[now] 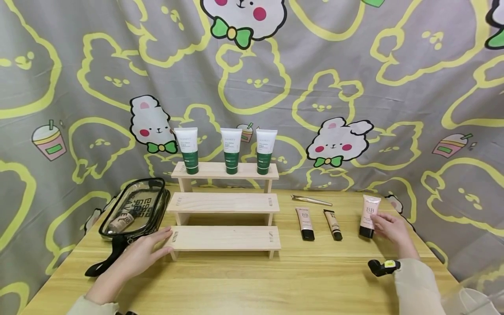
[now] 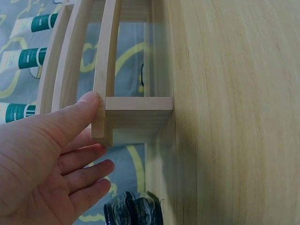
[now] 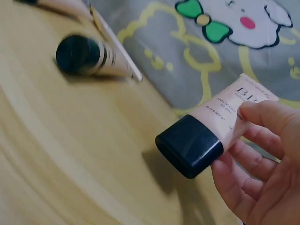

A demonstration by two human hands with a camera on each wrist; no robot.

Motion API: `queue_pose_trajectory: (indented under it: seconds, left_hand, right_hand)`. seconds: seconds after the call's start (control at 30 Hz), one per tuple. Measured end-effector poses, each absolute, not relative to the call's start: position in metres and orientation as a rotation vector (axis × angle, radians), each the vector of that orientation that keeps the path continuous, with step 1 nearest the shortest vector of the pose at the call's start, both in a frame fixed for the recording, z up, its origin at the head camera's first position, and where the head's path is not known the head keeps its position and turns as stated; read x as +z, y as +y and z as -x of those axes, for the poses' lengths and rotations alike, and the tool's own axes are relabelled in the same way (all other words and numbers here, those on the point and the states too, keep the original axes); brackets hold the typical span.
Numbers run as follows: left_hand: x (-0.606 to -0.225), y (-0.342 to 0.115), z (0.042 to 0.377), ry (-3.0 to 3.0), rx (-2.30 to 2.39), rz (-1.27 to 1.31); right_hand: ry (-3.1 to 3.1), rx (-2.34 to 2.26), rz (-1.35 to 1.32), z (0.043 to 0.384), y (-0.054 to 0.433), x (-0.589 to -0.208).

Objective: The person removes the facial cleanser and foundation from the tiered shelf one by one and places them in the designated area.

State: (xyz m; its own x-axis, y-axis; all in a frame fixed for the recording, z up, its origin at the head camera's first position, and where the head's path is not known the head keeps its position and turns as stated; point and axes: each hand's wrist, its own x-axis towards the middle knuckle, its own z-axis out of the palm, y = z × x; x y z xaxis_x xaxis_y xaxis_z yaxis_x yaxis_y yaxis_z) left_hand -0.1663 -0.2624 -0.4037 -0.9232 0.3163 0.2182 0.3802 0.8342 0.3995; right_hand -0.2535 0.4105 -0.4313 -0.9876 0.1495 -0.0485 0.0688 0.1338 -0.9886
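At the right of the table, my right hand (image 1: 393,231) pinches a pale pink BB cream tube (image 1: 369,216) by its side. In the right wrist view the tube (image 3: 215,124) tilts with its black cap (image 3: 190,145) toward the camera, just off the tabletop. My left hand (image 1: 143,256) grips the left end of the lowest step of a three-step wooden stand (image 1: 226,238). The left wrist view has the thumb on the step's edge, the index finger partly hidden behind it. Several white-and-green tubes (image 1: 231,151) stand upright on the top step.
Another pink BB tube (image 1: 305,224) and a smaller beige tube (image 1: 333,224) lie right of the stand, with a slim brush-like tool (image 1: 313,201) behind them. A clear black-trimmed pouch (image 1: 155,210) holding a tube lies at the left. A patterned curtain (image 1: 271,65) hangs behind the table.
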Motion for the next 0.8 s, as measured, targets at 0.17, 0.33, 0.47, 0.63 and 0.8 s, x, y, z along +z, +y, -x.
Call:
queue_pose_trajectory:
  seconds: [0.17,0.33,0.47,0.63,0.8]
  left_hand:
    - [-0.404,-0.263,0.166,-2.889,-0.671,0.535]
    - [-0.405,-0.263,0.167,-2.877,-0.666,0.547]
    - [-0.404,-0.263,0.166,-2.879,-0.663,0.552]
    - [-0.403,-0.262,0.166,-2.889,-0.673,0.548]
    - [-0.403,-0.262,0.166,-2.886,-0.674,0.548]
  right_hand:
    - [-2.528,1.833,0.321,0.245,0.404,-0.423]
    - [-2.681,1.633,0.277,0.249,0.403,-0.427]
    - [-2.714,1.596,0.249,0.253,0.401,-0.430]
    - [-2.738,1.568,0.247,0.258,0.397,-0.434]
    - [-2.779,1.560,0.265,0.259,0.394,-0.432]
